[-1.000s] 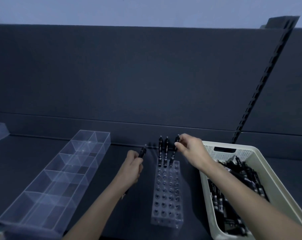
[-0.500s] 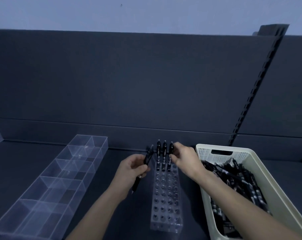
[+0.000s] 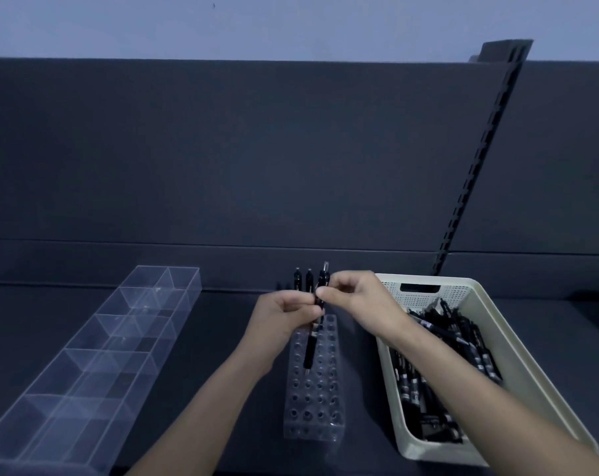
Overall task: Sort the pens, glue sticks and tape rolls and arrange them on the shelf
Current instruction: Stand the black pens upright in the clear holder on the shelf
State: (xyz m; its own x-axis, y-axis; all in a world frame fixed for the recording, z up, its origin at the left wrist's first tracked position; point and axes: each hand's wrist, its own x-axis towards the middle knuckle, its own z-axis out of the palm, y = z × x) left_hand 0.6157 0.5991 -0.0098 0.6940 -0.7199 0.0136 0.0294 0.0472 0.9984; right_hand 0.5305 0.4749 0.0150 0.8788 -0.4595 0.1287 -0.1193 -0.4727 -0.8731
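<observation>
Rack (image 3: 313, 403) first, since it's nearest: a clear block full of holes, sitting on the dark shelf (image 3: 202, 338) right in front. A cream basket (image 3: 463, 295) just to its right is packed with loose black pens (image 3: 439, 359), and a clear divided tray (image 3: 95, 355) lies off to the left.

Above the rack both hands share one pen (image 3: 310, 352). The left hand (image 3: 284, 314) has its grip wrapped round the middle of the barrel, and the right hand (image 3: 356, 300) pinches it higher up. The pen's long axis is close to upright, top leaning a bit to the right, tip down and hanging over the rack's middle rows, not seated yet as far as I can tell. So the free holes are pretty much straight below the grip, and the left hand is the lower one, nearer the rack.

Further back, two pens (image 3: 297, 280) already stand in the far row. A third may be hiding by the fingers, can't separate it. Early days for the sorting, I'd say.
</observation>
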